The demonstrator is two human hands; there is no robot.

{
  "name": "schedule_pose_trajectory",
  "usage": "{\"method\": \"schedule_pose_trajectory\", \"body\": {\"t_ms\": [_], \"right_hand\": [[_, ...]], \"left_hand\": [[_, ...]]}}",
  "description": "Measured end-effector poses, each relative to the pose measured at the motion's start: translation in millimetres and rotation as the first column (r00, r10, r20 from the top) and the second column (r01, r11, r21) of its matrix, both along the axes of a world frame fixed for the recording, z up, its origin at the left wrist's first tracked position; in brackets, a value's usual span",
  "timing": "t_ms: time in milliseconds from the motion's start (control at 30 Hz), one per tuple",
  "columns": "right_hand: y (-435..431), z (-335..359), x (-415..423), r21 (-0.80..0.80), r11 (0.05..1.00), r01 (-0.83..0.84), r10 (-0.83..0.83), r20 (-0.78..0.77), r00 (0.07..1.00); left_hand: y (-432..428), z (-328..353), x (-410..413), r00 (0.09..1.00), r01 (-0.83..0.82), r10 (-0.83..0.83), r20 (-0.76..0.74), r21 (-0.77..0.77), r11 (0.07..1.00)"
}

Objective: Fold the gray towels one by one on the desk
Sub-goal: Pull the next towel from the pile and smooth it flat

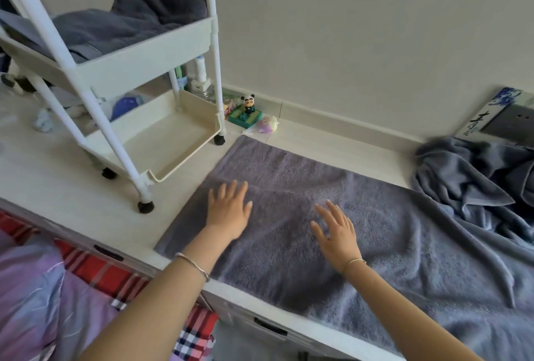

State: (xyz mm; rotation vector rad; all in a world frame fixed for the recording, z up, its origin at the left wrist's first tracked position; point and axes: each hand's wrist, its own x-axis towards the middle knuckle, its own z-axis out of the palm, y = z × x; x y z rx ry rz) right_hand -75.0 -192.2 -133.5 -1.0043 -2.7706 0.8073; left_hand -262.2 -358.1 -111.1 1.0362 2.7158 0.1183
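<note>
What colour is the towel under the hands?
The spread towel is plain purplish gray, shown in the head view.

White table [72,176] running along the wall and carrying: a gray towel [375,230] lying spread flat and reaching the front edge; a crumpled heap of gray towels [474,184] just beside it, right; a wheeled cart [144,63] standing left; a panda figurine [248,103], pastel soft toy [268,125] and printed box [491,112] sitting by the wall.
</note>
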Motion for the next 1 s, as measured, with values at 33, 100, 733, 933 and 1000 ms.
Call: {"method": "schedule_pose_trajectory", "body": {"t_ms": [33,100,733,933,1000], "right_hand": [[-1,-4,1,0.024,1.0,-0.014,0.012,0.06,0.998],[-3,-14,5,0.051,0.998,-0.043,0.034,0.166,0.986],[32,-24,33,0.141,0.988,-0.056,0.026,0.202,0.979],[39,-31,41,0.146,0.981,-0.125,0.096,0.192,0.977],[45,-30,45,0.154,0.986,-0.065,0.042,0.151,0.988]], "left_hand": [[6,-6,7,0.998,0.004,-0.005,0.055,0.014,1.0],[15,-20,15,0.989,-0.035,0.033,0.142,0.017,0.999],[97,-29,34,0.984,0.164,-0.171,0.057,0.111,0.98],[140,-39,22,0.987,0.081,-0.073,0.142,-0.054,0.995],[149,-36,30,0.996,0.024,-0.015,0.089,-0.104,0.994]]}}
